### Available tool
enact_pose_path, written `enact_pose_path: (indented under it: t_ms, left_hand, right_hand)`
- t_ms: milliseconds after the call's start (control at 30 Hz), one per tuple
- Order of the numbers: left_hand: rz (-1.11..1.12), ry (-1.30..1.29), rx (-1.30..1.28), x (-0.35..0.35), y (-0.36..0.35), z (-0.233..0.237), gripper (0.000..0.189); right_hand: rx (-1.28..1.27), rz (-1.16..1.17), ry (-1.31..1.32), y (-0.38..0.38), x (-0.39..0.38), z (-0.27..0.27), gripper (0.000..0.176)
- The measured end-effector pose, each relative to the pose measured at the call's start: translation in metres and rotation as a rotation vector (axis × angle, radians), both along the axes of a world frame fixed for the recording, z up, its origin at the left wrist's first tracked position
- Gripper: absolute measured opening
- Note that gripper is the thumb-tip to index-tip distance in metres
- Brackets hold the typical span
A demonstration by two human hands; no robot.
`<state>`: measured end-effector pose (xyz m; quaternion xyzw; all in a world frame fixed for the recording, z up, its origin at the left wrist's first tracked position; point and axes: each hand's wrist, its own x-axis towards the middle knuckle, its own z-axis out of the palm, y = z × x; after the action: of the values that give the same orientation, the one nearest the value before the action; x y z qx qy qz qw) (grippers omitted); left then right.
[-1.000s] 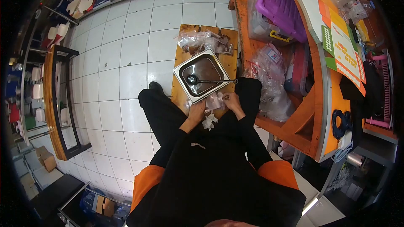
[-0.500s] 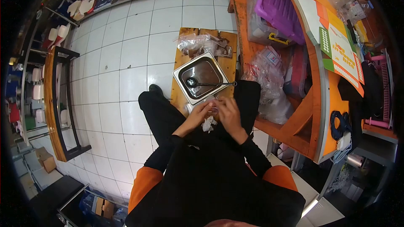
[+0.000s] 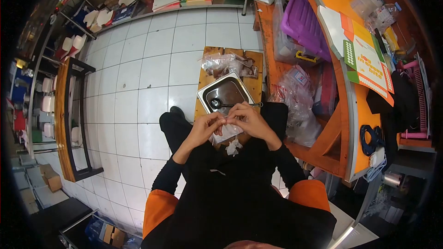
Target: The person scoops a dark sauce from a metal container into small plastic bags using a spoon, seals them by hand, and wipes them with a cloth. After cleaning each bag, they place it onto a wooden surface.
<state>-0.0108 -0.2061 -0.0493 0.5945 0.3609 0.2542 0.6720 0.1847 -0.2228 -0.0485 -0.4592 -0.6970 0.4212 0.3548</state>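
Observation:
My left hand and my right hand meet at the fingertips just in front of a steel pan. Both are closed in a pinch on the top of a small clear plastic bag, which shows pale below the fingers; its contents are hard to make out. The steel pan holds dark liquid, and a black ladle rests in it with its handle over the right rim. Crumpled white tissue lies nearer my lap.
The pan stands on a low wooden bench between my knees. Behind it lie plastic bags with brown contents. On the right are an orange shelf, clear plastic packaging and a purple lid. A wood-topped stool stands left.
My hands have come together, fingertips meeting over the plastic bag, which shows more plainly now. The view has tilted, so the bench and pan sit lower in the picture.

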Motion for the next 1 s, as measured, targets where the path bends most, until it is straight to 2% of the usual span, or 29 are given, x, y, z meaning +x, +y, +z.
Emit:
enact_pose_path:
  t_ms: [33, 167, 267, 333, 433, 467, 567, 633, 700, 733, 833, 933, 1000]
  left_hand:
    - [-0.011, 0.040, 0.066, 0.001, 0.000, 0.003, 0.016]
    - [-0.039, 0.194, 0.258, 0.011, -0.003, 0.010, 0.013]
    - [-0.029, 0.381, 0.692, 0.014, 0.002, 0.001, 0.015]
    - [0.028, 0.536, 0.790, 0.020, 0.002, 0.001, 0.017]
    - [0.074, 0.815, 0.860, 0.020, -0.001, -0.003, 0.020]
    - [0.079, 0.915, 0.872, 0.021, -0.001, 0.002, 0.022]
    - [0.062, 0.684, 0.648, 0.014, -0.001, 0.024, 0.040]
    - [0.177, 0.577, 0.991, 0.021, 0.005, 0.029, 0.059]
    - [0.148, 0.444, 1.113, 0.026, 0.005, 0.019, 0.086]
    - [0.185, 0.482, 1.125, 0.029, 0.005, 0.007, 0.084]
    - [0.230, 0.575, 1.141, 0.038, 0.008, -0.001, 0.080]
    - [0.175, 0.620, 1.199, 0.041, 0.009, -0.002, 0.073]
    - [0.141, 0.659, 1.215, 0.036, 0.008, -0.002, 0.068]
  right_hand:
    - [-0.015, 0.017, -0.037, 0.002, 0.005, 0.002, 0.017]
    - [0.230, 0.022, -0.239, 0.001, -0.002, 0.014, 0.011]
    - [0.377, -0.061, -0.384, -0.002, -0.010, 0.011, 0.009]
    - [0.505, -0.169, -0.453, -0.004, -0.017, 0.007, 0.010]
    - [0.562, -0.299, -0.620, -0.004, -0.022, 0.002, 0.011]
    - [0.517, -0.324, -0.596, -0.004, -0.021, 0.002, 0.010]
    - [0.394, -0.356, -0.486, -0.004, -0.014, 0.003, 0.010]
    - [0.329, -0.313, -0.363, -0.005, -0.010, 0.008, 0.009]
    - [0.124, -0.274, -0.094, -0.007, -0.015, 0.019, 0.011]
    - [0.025, -0.253, 0.040, -0.007, -0.018, 0.022, 0.013]
    - [0.355, -0.519, -0.092, -0.007, -0.023, 0.023, 0.016]
    - [0.530, -0.313, -0.307, -0.005, -0.014, 0.028, 0.016]
    - [0.419, -0.267, -0.301, -0.007, -0.011, 0.031, 0.015]
